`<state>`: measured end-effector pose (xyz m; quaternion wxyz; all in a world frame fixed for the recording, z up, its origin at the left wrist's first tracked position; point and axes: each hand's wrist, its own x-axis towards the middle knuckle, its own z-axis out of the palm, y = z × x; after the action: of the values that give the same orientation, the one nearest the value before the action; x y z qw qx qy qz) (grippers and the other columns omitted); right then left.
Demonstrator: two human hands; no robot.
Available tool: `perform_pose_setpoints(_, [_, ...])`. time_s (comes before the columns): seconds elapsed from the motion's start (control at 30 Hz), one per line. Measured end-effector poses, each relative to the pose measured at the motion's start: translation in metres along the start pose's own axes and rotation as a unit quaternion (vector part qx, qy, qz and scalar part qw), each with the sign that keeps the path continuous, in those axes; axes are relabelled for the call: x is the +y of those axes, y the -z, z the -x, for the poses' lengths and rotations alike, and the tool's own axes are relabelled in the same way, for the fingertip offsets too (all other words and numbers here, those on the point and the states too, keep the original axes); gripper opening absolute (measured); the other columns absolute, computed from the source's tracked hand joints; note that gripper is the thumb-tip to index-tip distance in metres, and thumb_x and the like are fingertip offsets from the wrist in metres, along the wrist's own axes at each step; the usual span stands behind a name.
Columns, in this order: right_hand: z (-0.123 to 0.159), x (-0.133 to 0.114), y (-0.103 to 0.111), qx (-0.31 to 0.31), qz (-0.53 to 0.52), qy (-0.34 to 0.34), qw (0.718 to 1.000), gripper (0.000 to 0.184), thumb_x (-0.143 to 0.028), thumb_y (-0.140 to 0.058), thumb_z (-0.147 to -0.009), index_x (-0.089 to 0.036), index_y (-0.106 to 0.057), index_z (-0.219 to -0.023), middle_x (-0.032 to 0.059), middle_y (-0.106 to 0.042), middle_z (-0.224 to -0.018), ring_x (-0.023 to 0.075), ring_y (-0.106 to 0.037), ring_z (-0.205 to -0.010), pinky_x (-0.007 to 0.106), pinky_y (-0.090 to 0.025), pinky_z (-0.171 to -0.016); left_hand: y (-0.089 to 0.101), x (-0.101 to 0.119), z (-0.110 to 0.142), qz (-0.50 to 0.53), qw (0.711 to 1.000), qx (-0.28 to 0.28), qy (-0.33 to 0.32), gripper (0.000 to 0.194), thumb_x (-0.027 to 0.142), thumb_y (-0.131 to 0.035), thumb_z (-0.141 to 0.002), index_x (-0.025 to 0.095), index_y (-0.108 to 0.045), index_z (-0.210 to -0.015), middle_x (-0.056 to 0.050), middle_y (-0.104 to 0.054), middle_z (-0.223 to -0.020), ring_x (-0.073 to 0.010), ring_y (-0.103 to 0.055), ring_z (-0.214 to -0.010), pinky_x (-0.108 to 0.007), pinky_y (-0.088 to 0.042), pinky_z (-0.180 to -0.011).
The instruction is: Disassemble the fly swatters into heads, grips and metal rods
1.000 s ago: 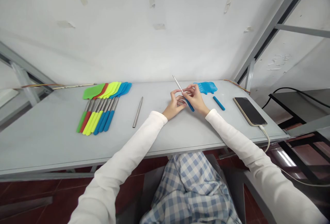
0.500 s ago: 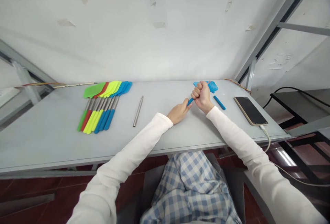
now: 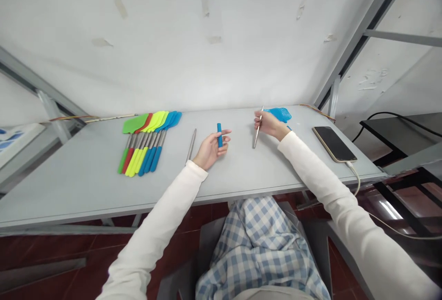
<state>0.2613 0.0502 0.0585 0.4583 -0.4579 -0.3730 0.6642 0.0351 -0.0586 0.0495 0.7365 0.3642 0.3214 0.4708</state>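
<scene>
My left hand (image 3: 210, 148) holds a short blue handle sleeve (image 3: 219, 135) upright between thumb and fingers, palm turned up, near the middle of the grey table (image 3: 86, 185). My right hand (image 3: 268, 124) grips a thin metal rod (image 3: 257, 130) that slants down toward the tabletop. Just behind the right hand lies a blue swatter head (image 3: 281, 114). A second metal rod (image 3: 191, 144) lies on the table left of my left hand.
A row of finished fly swatters (image 3: 148, 138) in green, red, yellow and blue lies at the left. A phone (image 3: 334, 143) with a white cable (image 3: 356, 178) sits at the right edge. Wires run along the back wall.
The blue sleeve and the metal rod, held together before, have come apart. My left hand moved left with the sleeve; my right hand keeps the rod near the blue swatter head.
</scene>
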Motion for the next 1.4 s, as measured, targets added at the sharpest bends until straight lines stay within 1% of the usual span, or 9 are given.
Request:
perform_pose_setpoints(0.13, [-0.004,0.039,-0.035,0.049,0.251,0.081,0.963,0.023,-0.007,-0.057,-0.069,-0.022,-0.045,-0.081,-0.0016,-0.049,-0.068,0.0157,-0.050,-0.066,0.033,-0.047,-0.069,-0.001,-0.009,-0.012,-0.120,0.987,0.080,-0.067,0.038,0.012,-0.050,-0.071,0.014,-0.060,-0.107,-0.004,-0.055,-0.095,-0.0055,-0.052,-0.062,-0.021,-0.045,-0.057])
perform_pose_setpoints(0.3, [-0.005,0.057,-0.043,0.070,0.431,0.159,0.886,0.036,-0.006,-0.060,-0.067,-0.017,-0.050,-0.100,0.0128,-0.054,-0.100,0.0283,-0.049,-0.107,0.044,-0.035,-0.103,0.007,-0.022,-0.026,-0.283,0.947,0.116,-0.098,0.046,0.015,-0.052,-0.075,0.017,-0.052,-0.121,-0.004,-0.049,-0.103,-0.0065,-0.060,-0.067,-0.028,-0.052,-0.072])
perform_pose_setpoints(0.43, [0.001,0.062,-0.039,0.112,0.390,0.245,0.881,0.018,-0.033,-0.055,-0.085,-0.020,-0.052,-0.097,0.0137,-0.050,-0.110,0.0284,-0.043,-0.116,0.047,-0.029,-0.107,0.005,-0.029,-0.040,-0.403,0.898,0.124,-0.125,0.046,0.016,-0.057,-0.077,0.018,-0.051,-0.123,-0.009,-0.039,-0.119,-0.0065,-0.060,-0.070,-0.033,-0.056,-0.077])
perform_pose_setpoints(0.57, [0.007,0.061,-0.033,0.070,0.296,0.324,0.896,0.029,-0.052,-0.045,-0.090,-0.023,-0.049,-0.087,0.0054,-0.052,-0.097,0.0191,-0.049,-0.100,0.037,-0.036,-0.098,-0.009,-0.036,-0.060,-0.509,0.844,0.086,-0.145,0.047,0.014,-0.058,-0.077,0.018,-0.053,-0.123,-0.010,-0.035,-0.123,-0.0104,-0.059,-0.080,-0.036,-0.054,-0.086])
perform_pose_setpoints(0.67, [0.006,0.058,-0.021,0.042,0.256,0.335,0.906,0.030,-0.052,-0.053,-0.084,-0.023,-0.049,-0.089,0.0011,-0.053,-0.088,0.0154,-0.050,-0.083,0.032,-0.040,-0.085,-0.017,-0.039,-0.070,-0.564,0.802,0.058,-0.188,0.040,0.018,-0.056,-0.082,0.016,-0.056,-0.122,-0.011,-0.038,-0.123,-0.0161,-0.057,-0.097,-0.038,-0.047,-0.097])
perform_pose_setpoints(0.83, [-0.001,0.046,0.013,0.096,0.245,0.313,0.913,0.029,-0.049,-0.057,-0.082,-0.022,-0.055,-0.092,-0.0009,-0.056,-0.081,0.0149,-0.050,-0.073,0.031,-0.042,-0.078,-0.009,-0.036,-0.068,-0.681,0.696,0.033,-0.226,0.027,0.028,-0.043,-0.093,0.019,-0.066,-0.103,-0.010,-0.054,-0.121,-0.0250,-0.046,-0.116,-0.046,-0.034,-0.107])
perform_pose_setpoints(0.93, [-0.001,0.040,0.038,0.118,0.388,0.335,0.850,0.025,-0.039,-0.048,-0.088,-0.019,-0.061,-0.097,0.0054,-0.060,-0.088,0.0191,-0.052,-0.082,0.035,-0.041,-0.086,0.003,-0.028,-0.057,-0.727,0.652,0.037,-0.212,0.027,0.030,-0.042,-0.093,0.020,-0.066,-0.099,-0.010,-0.060,-0.110,-0.0246,-0.051,-0.106,-0.043,-0.038,-0.099])
perform_pose_setpoints(1.13, [0.011,0.043,0.071,0.165,0.679,0.293,0.653,0.038,-0.027,-0.038,-0.091,-0.009,-0.060,-0.115,0.0218,-0.059,-0.108,0.0320,-0.052,-0.102,0.043,-0.037,-0.090,0.036,-0.008,-0.021,-0.776,0.595,0.124,-0.169,0.018,0.034,-0.052,-0.086,0.020,-0.061,-0.080,-0.010,-0.056,-0.098,-0.0266,-0.052,-0.100,-0.042,-0.041,-0.094])
perform_pose_setpoints(1.4, [0.023,0.039,0.079,0.208,0.741,0.231,0.595,0.035,-0.024,-0.039,-0.089,-0.010,-0.059,-0.116,0.0223,-0.056,-0.111,0.0328,-0.051,-0.101,0.044,-0.035,-0.086,0.067,0.009,0.030,-0.796,0.521,0.297,-0.076,0.041,0.031,-0.050,-0.086,0.014,-0.052,-0.122,-0.019,-0.048,-0.128,-0.0359,-0.046,-0.119,-0.048,-0.037,-0.100])
